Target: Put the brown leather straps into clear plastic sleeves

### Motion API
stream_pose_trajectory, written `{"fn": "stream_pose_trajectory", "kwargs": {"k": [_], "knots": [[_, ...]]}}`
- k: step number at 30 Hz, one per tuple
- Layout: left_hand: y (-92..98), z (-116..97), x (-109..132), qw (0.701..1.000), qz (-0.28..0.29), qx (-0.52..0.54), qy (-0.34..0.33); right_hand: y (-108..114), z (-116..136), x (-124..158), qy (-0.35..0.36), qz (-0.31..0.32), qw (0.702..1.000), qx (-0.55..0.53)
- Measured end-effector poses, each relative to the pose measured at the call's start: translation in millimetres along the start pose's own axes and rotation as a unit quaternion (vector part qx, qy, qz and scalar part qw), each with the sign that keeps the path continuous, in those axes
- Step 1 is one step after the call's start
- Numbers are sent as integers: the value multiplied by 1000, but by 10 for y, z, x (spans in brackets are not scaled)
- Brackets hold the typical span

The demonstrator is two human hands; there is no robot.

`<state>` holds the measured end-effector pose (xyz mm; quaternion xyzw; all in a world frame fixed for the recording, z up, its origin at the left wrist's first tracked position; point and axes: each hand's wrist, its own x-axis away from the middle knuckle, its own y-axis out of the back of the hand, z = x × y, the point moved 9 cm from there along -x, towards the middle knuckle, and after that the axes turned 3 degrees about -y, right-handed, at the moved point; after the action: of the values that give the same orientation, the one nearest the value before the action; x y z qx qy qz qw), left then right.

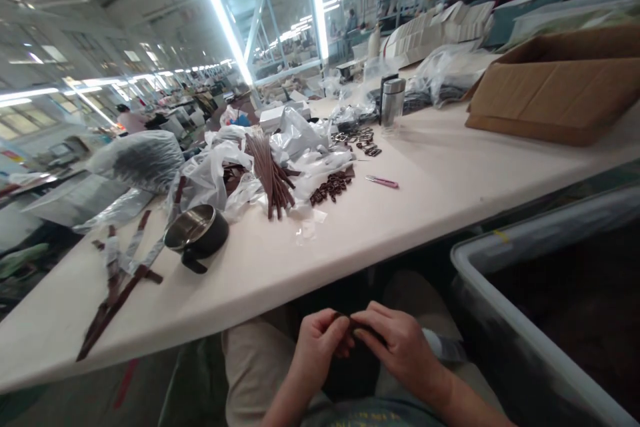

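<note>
Above my lap, in front of the table edge, my left hand (320,340) and my right hand (395,340) are closed close together. Their thumbs and fingers pinch a small dark strip (353,322), mostly hidden by the fingers, so its exact kind does not show. Beyond them on the white table (430,207) lies a bundle of brown straps (270,177). Beside it sit a pile of small dark brown loops (331,188), several metal buckles (367,141) and a pink-handled cutter (383,181).
A black steel-lined mug (197,237) stands at the left near some brown straps (117,287). Clear plastic bags (295,137) cover the table's middle. Farther back are a thermos (393,100) and a cardboard box (550,97). A grey bin (493,287) stands at my right.
</note>
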<state>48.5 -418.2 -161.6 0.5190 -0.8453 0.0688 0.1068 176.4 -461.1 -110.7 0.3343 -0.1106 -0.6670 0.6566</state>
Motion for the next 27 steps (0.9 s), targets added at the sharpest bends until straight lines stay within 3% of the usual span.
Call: {"fn": "stream_pose_trajectory", "kwargs": {"k": [4, 7, 10, 16, 21, 24, 27], "knots": [[15, -218, -35, 991, 45, -111, -58, 47, 8, 1, 1, 23, 999, 28], [-38, -516, -51, 944, 85, -273, -166, 98, -23, 20, -5, 26, 999, 46], [-144, -610, -81, 895, 131, -375, -203, 128, -40, 46, -5, 28, 997, 65], [-333, -590, -143, 868, 188, -408, -212, 184, -56, 86, -1, 19, 996, 91], [-408, -768, -356, 884, 228, -360, -191, 355, -188, 50, -31, -2, 999, 38], [-217, -1083, -838, 913, 159, -321, -195, 538, -306, 35, -62, -32, 997, 20], [44, -1489, -1445, 902, 32, -345, -256, 662, -387, 70, -82, -52, 995, 23]]}}
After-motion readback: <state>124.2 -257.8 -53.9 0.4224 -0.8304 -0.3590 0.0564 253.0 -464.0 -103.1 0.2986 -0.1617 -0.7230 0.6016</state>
